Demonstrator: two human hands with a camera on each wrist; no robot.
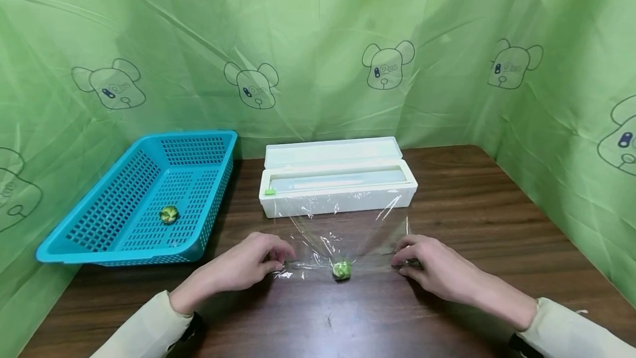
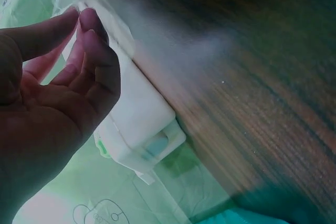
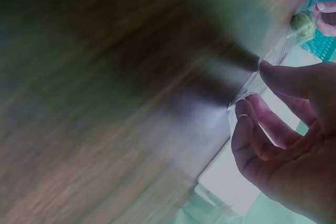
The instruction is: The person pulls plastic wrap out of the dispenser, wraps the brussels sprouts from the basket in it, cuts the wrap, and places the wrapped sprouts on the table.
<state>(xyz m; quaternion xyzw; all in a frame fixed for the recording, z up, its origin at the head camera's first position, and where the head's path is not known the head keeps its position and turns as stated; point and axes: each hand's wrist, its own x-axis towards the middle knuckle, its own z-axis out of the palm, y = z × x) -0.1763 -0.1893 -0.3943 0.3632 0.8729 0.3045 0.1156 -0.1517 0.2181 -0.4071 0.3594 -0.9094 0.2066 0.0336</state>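
A sheet of clear plastic wrap [image 1: 348, 236] stretches toward me from a white wrap dispenser box [image 1: 343, 201]. My left hand [image 1: 255, 264] pinches the near left corner between thumb and fingertips, as the left wrist view shows with the hand [image 2: 68, 72]. At the near right corner, my right hand [image 1: 429, 267] holds the edge; in the right wrist view, thumb and curled fingers of the hand [image 3: 294, 135] stand a little apart with film at both. Between the hands, a small green Brussels sprout [image 1: 341, 270] sits at the film's near edge; whether it is under the film I cannot tell.
A blue plastic basket [image 1: 199, 253] stands at the left with another Brussels sprout [image 1: 169, 215] inside. The dispenser's lid [image 1: 333, 151] is raised at the back, and a green slider [image 1: 270, 192] sits at its left end. Green curtain surrounds the brown wooden table [image 1: 497, 203].
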